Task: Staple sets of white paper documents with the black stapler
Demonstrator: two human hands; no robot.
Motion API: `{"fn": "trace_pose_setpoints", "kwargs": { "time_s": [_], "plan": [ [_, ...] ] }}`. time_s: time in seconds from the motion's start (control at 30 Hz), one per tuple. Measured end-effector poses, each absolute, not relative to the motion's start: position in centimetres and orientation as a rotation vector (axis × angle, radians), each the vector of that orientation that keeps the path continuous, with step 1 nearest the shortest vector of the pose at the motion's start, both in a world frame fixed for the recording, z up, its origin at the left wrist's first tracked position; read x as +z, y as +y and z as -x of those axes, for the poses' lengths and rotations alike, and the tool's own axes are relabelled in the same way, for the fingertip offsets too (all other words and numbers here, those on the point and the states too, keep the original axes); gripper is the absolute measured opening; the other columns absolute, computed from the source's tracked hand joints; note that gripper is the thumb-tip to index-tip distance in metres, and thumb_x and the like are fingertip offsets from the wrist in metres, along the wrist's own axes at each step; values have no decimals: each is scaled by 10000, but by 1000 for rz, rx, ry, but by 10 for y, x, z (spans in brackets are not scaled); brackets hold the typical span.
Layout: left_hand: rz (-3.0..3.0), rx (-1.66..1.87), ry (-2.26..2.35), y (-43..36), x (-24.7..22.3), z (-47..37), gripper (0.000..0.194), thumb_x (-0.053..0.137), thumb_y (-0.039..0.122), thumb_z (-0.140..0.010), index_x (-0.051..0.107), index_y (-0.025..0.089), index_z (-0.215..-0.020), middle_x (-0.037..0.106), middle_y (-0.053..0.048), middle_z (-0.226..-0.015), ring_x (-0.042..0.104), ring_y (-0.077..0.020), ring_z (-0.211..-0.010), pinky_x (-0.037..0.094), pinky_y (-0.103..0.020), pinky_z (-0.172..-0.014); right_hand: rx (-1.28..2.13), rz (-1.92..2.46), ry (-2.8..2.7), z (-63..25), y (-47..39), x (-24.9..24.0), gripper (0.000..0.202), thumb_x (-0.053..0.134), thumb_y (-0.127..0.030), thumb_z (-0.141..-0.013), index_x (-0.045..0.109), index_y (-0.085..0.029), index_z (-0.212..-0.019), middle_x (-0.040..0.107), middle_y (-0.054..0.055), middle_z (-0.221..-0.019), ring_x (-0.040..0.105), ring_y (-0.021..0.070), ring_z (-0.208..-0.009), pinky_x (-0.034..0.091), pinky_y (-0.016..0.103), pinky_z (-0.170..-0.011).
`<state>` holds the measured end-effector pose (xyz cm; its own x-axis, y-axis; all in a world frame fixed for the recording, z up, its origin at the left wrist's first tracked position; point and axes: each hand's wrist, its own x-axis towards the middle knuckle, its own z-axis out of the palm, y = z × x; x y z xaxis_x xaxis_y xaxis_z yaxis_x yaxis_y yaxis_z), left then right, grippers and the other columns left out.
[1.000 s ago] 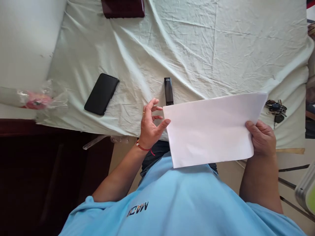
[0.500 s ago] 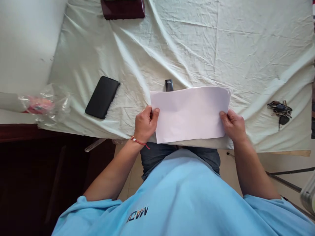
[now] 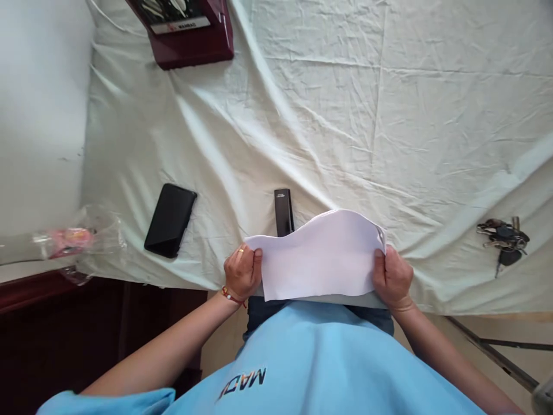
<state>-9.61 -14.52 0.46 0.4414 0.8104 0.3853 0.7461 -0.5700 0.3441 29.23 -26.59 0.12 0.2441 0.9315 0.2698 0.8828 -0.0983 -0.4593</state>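
A stack of white paper (image 3: pixel 319 265) is held between my hands near the front edge of the table, its far side bowed upward. My left hand (image 3: pixel 243 271) grips the left end, thumb on top and fingers underneath. At the right end my right hand (image 3: pixel 393 275) is closed on the sheets in the same way. Just beyond the paper lies a black stapler (image 3: pixel 283 210), its near end hidden by the sheets.
A black phone (image 3: pixel 170 220) lies to the left on the pale tablecloth (image 3: pixel 337 132). Keys (image 3: pixel 505 239) are at the right. A dark red box-shaped object (image 3: pixel 190 40) stands at the back left. Clear plastic wrapping with something pink (image 3: pixel 71 239) sits at the left edge.
The view has shifted, so things on the table appear lower. The paper is now bent more, its far edge arched, and more of the stapler shows. Both hands keep their hold.
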Motion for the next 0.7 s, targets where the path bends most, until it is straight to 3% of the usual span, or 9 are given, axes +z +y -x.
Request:
{"fn": "trace_pose_setpoints", "kwargs": {
  "time_s": [0.17, 0.3, 0.43, 0.57, 0.7],
  "plan": [
    [-2603, 768, 1449, -146, -2, 98, 359, 519, 180, -1244, 460, 292, -908, 553, 2, -734, 492, -229, -638, 279, -408, -677, 137, 1934, -1685, -287, -259, 7, 290, 491, -278, -1253, 709, -265, -1063, 636, 14, -748, 551, 213, -636, 366, 372, -653],
    [-2553, 765, 1493, -146, -16, 105, 366, 494, 263, -1270, 517, 279, -905, 601, -12, -750, 529, -222, -650, 317, -399, -688, 128, 1953, -1596, -291, -261, -1, 273, 535, -325, -1253, 696, -278, -1037, 631, -1, -745, 532, 206, -635, 364, 375, -659],
    [-2380, 784, 1548, -139, -18, 103, 511, 403, 481, -1312, 467, 285, -845, 556, -5, -718, 466, -204, -638, 320, -400, -695, 238, 1973, -1471, -297, -257, -3, 369, 556, -501, -1239, 652, -299, -945, 625, 1, -731, 526, 208, -644, 373, 379, -663],
    [-2104, 794, 1520, -129, 1, 92, 610, 488, 614, -1274, 386, 279, -774, 451, 29, -655, 387, -173, -622, 290, -387, -668, 403, 2030, -1309, -300, -253, 10, 565, 608, -739, -1180, 548, -312, -814, 497, -27, -661, 422, 192, -628, 369, 386, -665],
    [-1696, 803, 1454, -130, 20, 89, 758, 615, 842, -1181, 414, 264, -734, 388, 53, -628, 354, -140, -608, 324, -336, -616, 485, 1991, -1099, -300, -262, 27, 642, 699, -902, -1094, 660, -306, -859, 535, -20, -715, 433, 195, -682, 386, 383, -652]
  ]
}}
